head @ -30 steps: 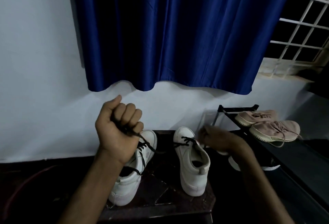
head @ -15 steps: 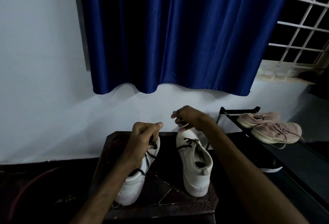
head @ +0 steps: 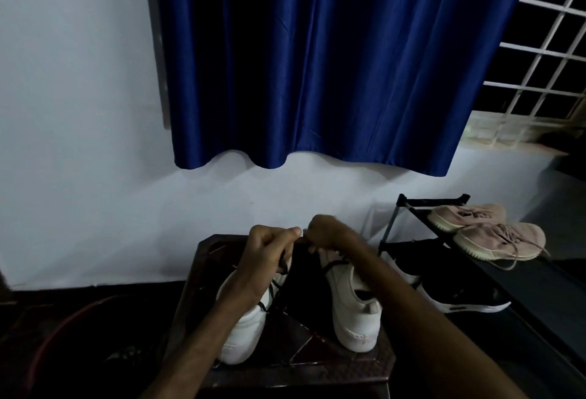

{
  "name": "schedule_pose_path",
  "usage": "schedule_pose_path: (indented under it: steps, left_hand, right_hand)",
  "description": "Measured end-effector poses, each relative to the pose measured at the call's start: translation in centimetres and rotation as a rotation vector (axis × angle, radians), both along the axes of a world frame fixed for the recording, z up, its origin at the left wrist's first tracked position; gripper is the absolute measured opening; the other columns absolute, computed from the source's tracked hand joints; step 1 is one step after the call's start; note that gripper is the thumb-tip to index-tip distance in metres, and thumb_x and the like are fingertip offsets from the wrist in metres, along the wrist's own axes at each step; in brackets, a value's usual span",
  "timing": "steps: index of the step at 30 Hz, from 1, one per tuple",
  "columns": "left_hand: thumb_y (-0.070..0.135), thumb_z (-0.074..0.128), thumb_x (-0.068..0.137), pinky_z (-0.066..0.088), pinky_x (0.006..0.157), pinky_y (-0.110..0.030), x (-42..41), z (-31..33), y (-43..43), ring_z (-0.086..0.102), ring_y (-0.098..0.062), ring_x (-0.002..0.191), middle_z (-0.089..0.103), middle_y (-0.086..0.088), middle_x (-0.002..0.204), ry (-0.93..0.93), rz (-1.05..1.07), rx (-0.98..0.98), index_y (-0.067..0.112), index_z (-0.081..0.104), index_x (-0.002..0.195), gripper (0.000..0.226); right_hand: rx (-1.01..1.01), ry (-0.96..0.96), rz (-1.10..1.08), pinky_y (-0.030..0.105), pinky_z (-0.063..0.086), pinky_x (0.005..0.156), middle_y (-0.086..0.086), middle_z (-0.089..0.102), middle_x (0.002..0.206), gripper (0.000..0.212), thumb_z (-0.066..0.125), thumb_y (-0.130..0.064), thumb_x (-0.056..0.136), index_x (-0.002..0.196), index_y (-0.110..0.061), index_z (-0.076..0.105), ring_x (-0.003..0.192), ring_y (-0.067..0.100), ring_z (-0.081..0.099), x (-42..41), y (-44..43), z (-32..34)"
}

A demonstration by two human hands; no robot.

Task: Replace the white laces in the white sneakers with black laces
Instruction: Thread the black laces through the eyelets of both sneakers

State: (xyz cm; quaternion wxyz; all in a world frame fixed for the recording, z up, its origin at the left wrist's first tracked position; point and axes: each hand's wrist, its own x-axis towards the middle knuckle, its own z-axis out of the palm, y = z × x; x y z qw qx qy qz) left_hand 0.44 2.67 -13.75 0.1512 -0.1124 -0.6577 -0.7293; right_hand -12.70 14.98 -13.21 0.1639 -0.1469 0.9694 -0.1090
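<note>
Sitting side by side on a dark brown plastic stool [head: 317, 362] are two white low-top leather sneakers, heels toward the camera. The left white sneaker [head: 244, 329] carries a thin black lace [head: 275, 291] that is only partly threaded and loose over the tongue. The right white sneaker [head: 355, 313] shows black lacing crossed near its toe.

The left hand [head: 269, 256] has its fingers curled round the black lace, thumb tip pointing toward the other hand. The lace drops from that fist straight down into the left sneaker, just below and nearer the camera. The right hand [head: 326, 233] is knuckles-up with curled fingers, almost touching the left thumb. It is blurred, so I cannot tell whether it pinches the lace. The right sneaker's toe lies directly under that hand, its heel well nearer the camera.
</note>
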Motion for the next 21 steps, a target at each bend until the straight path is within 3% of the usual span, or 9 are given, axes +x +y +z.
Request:
schedule_pose_path:
  steps: [2, 5, 8, 10, 14, 17, 21]
  left_hand:
    - [0.028, 0.058, 0.087, 0.024, 0.048, -0.024, -0.6, -0.7, -0.3, 0.026, -0.013, 0.044, 0.026, 0.0, 0.048, 0.024, -0.002, -0.19, 0.017, 0.031, 0.046, 0.051]
    - [0.04, 0.055, 0.088, 0.035, 0.051, -0.028, -2.4, -2.1, -0.5, 0.037, -0.012, 0.046, 0.034, 0.004, 0.051, 0.125, 0.06, -0.738, 0.018, 0.035, 0.051, 0.048]
    - [0.05, 0.046, 0.087, 0.047, 0.067, -0.034, -3.6, -3.0, -0.8, 0.055, -0.015, 0.068, 0.043, 0.008, 0.069, 0.224, 0.063, -1.222, 0.022, 0.044, 0.057, 0.042]
    - [0.048, 0.048, 0.091, 0.048, 0.072, -0.034, -3.7, -3.5, -0.8, 0.058, -0.015, 0.079, 0.05, 0.008, 0.085, 0.192, -0.011, -1.339, 0.018, 0.056, 0.068, 0.038]
    - [0.044, 0.05, 0.093, 0.049, 0.077, -0.037, -3.5, -3.6, -0.4, 0.058, -0.016, 0.087, 0.049, 0.008, 0.093, 0.196, 0.048, -1.323, 0.023, 0.055, 0.083, 0.024]
    - [0.028, 0.055, 0.095, 0.048, 0.082, -0.034, -3.5, -2.2, 0.2, 0.056, -0.016, 0.099, 0.054, 0.005, 0.106, 0.168, 0.23, -1.042, 0.02, 0.055, 0.105, 0.013]
    - [0.022, 0.065, 0.09, 0.046, 0.087, -0.029, -4.2, 0.7, 0.6, 0.048, -0.016, 0.118, 0.048, 0.002, 0.132, 0.223, 0.485, -0.783, 0.018, 0.043, 0.134, 0.049]
  right_hand:
    - [-0.243, -0.019, -0.107, 0.035, 0.051, 0.08, 0.017, 0.072, 0.099, 0.032, 0.046, -0.02, 0.096, 0.097, 0.002, 0.068, 0.093, 0.031, 0.067, -0.5, 0.6, 2.4]
    - [-0.6, -0.052, -0.204, 0.032, 0.043, 0.071, 0.01, 0.075, 0.09, 0.029, 0.036, -0.021, 0.098, 0.089, -0.007, 0.059, 0.08, 0.021, 0.067, -0.5, 1.6, 5.7]
    - [-0.674, -0.075, -0.18, 0.031, 0.042, 0.071, 0.008, 0.075, 0.081, 0.02, 0.037, -0.02, 0.097, 0.091, -0.012, 0.054, 0.073, 0.018, 0.069, -0.6, 2.2, 6.9]
    - [-0.736, -0.045, -0.161, 0.032, 0.044, 0.071, 0.006, 0.07, 0.072, 0.018, 0.04, -0.018, 0.099, 0.093, -0.011, 0.055, 0.068, 0.019, 0.068, -0.7, 2.4, 7.1]
    - [-0.826, -0.002, -0.148, 0.032, 0.048, 0.067, 0.005, 0.054, 0.07, 0.018, 0.048, -0.016, 0.099, 0.088, -0.01, 0.06, 0.057, 0.017, 0.058, -0.9, 2.6, 6.6]
    - [-0.832, 0.008, -0.115, 0.03, 0.049, 0.064, 0.005, 0.052, 0.072, 0.018, 0.051, -0.017, 0.099, 0.088, -0.01, 0.064, 0.058, 0.015, 0.048, -0.6, 2.4, 6.8]
    - [-0.555, 0.095, 0.06, 0.027, 0.05, 0.063, 0.004, 0.062, 0.079, 0.019, 0.053, -0.017, 0.096, 0.096, -0.014, 0.072, 0.071, 0.013, 0.051, 0.3, 2.3, 8.0]
